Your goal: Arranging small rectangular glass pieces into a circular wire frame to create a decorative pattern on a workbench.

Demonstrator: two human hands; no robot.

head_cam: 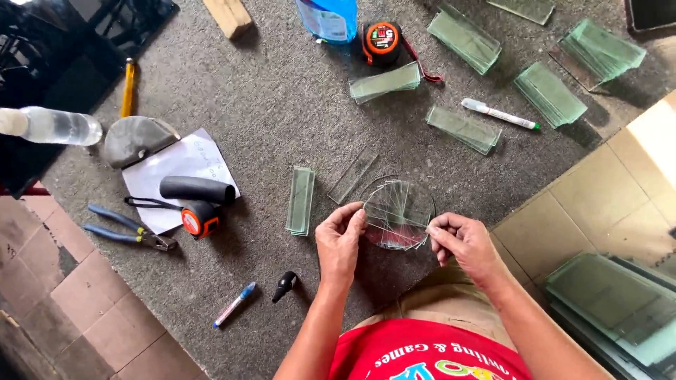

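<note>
Both my hands hold a clear round glass disc point(398, 211) just above the grey carpet point(282, 105). My left hand point(340, 236) pinches its left edge. On the disc's right edge my right hand point(461, 238) grips with closed fingers. Thin glass strips show through or lie under the disc. A single glass strip point(352, 175) lies on the carpet just beyond it, and a small stack of glass strips point(301, 200) lies to the left of my left hand.
Several stacks of glass strips point(549, 93) lie at the far right, with a white marker point(500, 114) and an orange-black tape measure point(382, 41). At the left are pliers point(130, 229), paper point(176, 176), a black tube point(197, 190), a plastic bottle point(49, 125). Glass sheets point(612, 302) lie on tiles.
</note>
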